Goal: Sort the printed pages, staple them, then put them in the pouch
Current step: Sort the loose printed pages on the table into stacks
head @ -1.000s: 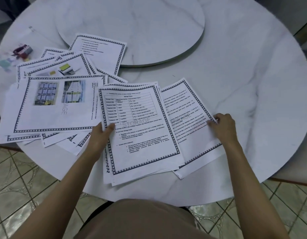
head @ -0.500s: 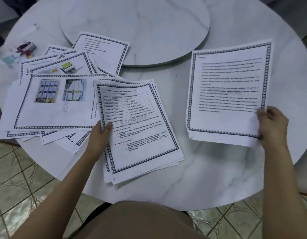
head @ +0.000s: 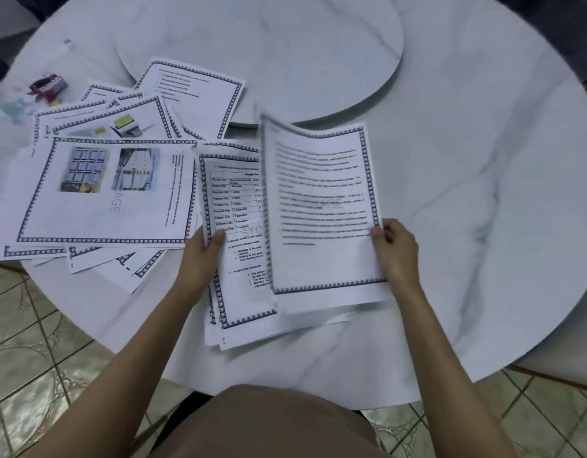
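Right hand (head: 396, 249) pinches a white bordered text page (head: 318, 206) just above the white paper stack (head: 239, 292) the left hand (head: 203, 256) grips, long axes parallel.

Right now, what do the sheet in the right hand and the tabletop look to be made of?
The sheet, pinched by the right hand: thin matte white printer paper; it bows along its top edge. The tabletop: white with grey veins and a soft sheen, so polished marble or a marble-look slab; I cannot tell which.
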A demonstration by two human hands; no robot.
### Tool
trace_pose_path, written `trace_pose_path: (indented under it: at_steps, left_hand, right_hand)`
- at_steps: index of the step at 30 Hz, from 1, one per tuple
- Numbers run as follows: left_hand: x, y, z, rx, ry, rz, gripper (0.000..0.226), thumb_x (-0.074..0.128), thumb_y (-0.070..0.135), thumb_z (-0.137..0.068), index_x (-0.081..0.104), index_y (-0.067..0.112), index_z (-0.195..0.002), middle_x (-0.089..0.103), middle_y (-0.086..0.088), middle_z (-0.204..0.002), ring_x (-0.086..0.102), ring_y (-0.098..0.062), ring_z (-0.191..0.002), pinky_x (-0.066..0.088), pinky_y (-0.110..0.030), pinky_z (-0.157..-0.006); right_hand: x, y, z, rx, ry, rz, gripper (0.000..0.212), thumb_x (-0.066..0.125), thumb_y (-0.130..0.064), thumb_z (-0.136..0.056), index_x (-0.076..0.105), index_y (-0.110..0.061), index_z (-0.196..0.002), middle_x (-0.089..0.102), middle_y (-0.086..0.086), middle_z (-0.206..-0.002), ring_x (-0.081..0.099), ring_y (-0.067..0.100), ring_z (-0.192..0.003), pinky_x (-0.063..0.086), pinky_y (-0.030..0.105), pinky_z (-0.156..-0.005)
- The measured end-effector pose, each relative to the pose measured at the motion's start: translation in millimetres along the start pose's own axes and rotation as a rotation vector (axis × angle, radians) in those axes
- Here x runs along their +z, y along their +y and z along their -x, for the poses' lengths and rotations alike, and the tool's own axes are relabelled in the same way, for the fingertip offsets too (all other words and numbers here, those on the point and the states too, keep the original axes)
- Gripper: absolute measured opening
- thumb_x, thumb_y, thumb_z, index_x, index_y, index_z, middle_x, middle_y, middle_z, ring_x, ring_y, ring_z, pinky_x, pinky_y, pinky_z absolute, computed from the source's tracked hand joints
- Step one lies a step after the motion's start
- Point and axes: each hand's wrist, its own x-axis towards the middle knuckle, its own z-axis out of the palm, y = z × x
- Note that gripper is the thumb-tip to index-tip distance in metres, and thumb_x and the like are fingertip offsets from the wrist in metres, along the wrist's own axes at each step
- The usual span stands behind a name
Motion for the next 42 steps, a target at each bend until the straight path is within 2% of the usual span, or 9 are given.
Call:
trace_pose_path:
  at_steps: [4, 10, 15, 18, 20, 26, 30, 34, 42]
  left_hand:
    - [12, 2, 4, 0.006, -0.012, 0.061, 0.025, 0.041, 0.017, -0.098, 0.053, 0.014, -0.12, 0.063, 0.008, -0.102, 0.06, -0.005, -0.092, 0.049, -0.011, -0.078]
    - [21, 6, 7, 0.014, -0.037, 0.103, 0.022, 0.041, 0.015, -0.098, 0.052, 0.015, -0.117, 0.06, 0.016, -0.097, 0.062, 0.014, -0.077, 0.047, -0.002, -0.065]
    - [29, 8, 13, -0.025, -0.164, 0.154, 0.023, 0.041, 0.019, -0.098, 0.052, 0.017, -0.117, 0.064, 0.013, -0.097, 0.065, 0.01, -0.076, 0.049, -0.006, -0.062]
    - [37, 8, 18, -0.032, -0.165, 0.176, 0.021, 0.043, 0.02, -0.097, 0.054, 0.017, -0.115, 0.071, 0.017, -0.086, 0.067, 0.007, -0.079, 0.051, -0.008, -0.063]
    - [42, 8, 20, -0.04, -0.157, 0.18, 0.02, 0.045, 0.022, -0.096, 0.055, 0.019, -0.113, 0.071, 0.017, -0.086, 0.067, 0.005, -0.079, 0.053, -0.01, -0.065]
    - [45, 11, 21, -0.063, -0.143, 0.097, 0.028, 0.044, 0.033, -0.096, 0.055, 0.021, -0.118, 0.065, 0.001, -0.109, 0.063, -0.015, -0.101, 0.048, -0.033, -0.092]
    - [42, 17, 21, -0.174, -0.175, 0.162, 0.034, 0.035, 0.038, -0.097, 0.067, 0.024, -0.096, 0.073, -0.001, -0.086, 0.068, -0.017, -0.077, 0.053, -0.027, -0.065]
    - [37, 15, 20, -0.156, -0.193, 0.164, 0.027, 0.039, 0.021, -0.098, 0.064, 0.024, -0.105, 0.072, 0.008, -0.074, 0.064, -0.009, -0.062, 0.048, -0.019, -0.052]
    - [41, 19, 16, -0.161, -0.109, 0.126, 0.02, 0.048, 0.012, -0.094, 0.065, 0.014, -0.103, 0.07, -0.003, -0.085, 0.065, -0.01, -0.064, 0.051, -0.02, -0.054]
  right_hand:
    - [10, 0, 16, -0.026, -0.042, 0.056, 0.016, 0.049, -0.013, -0.094, 0.061, -0.003, -0.101, 0.06, 0.002, -0.087, 0.053, 0.016, -0.079, 0.036, 0.004, -0.057]
    - [9, 2, 24, -0.059, -0.05, 0.142, 0.023, 0.054, -0.013, -0.091, 0.057, -0.004, -0.112, 0.041, 0.002, -0.104, 0.047, 0.019, -0.09, 0.029, 0.014, -0.072]
    - [-8, 0, 20, 0.062, -0.124, -0.039, 0.038, 0.054, -0.013, -0.09, 0.049, -0.015, -0.127, 0.056, -0.005, -0.109, 0.053, 0.012, -0.097, 0.039, 0.019, -0.08]
    - [-17, 2, 18, 0.064, -0.13, -0.075, 0.024, 0.056, -0.015, -0.09, 0.057, -0.014, -0.114, 0.062, -0.006, -0.098, 0.058, 0.014, -0.092, 0.047, 0.016, -0.073]
    - [-20, 6, 17, 0.091, -0.153, -0.102, 0.012, 0.057, -0.016, -0.09, 0.061, -0.014, -0.102, 0.065, -0.002, -0.091, 0.062, 0.022, -0.091, 0.052, 0.03, -0.08]
    - [-25, 16, 15, 0.198, -0.243, -0.247, 0.007, 0.06, -0.018, -0.089, 0.066, -0.02, -0.093, 0.071, 0.004, -0.099, 0.067, 0.023, -0.095, 0.053, 0.044, -0.091]
    - [-26, 17, 11, 0.193, -0.198, -0.226, 0.01, 0.06, -0.018, -0.089, 0.065, -0.026, -0.087, 0.071, 0.001, -0.096, 0.067, 0.023, -0.095, 0.052, 0.045, -0.091]
    - [-27, 18, 9, 0.195, -0.149, -0.176, 0.007, 0.059, -0.017, -0.089, 0.066, -0.02, -0.091, 0.07, 0.005, -0.096, 0.066, 0.029, -0.095, 0.052, 0.048, -0.09]
    - [-22, 16, 9, 0.121, -0.059, -0.073, 0.012, 0.057, -0.014, -0.09, 0.066, -0.011, -0.097, 0.064, 0.0, -0.084, 0.062, 0.02, -0.083, 0.048, 0.017, -0.07]
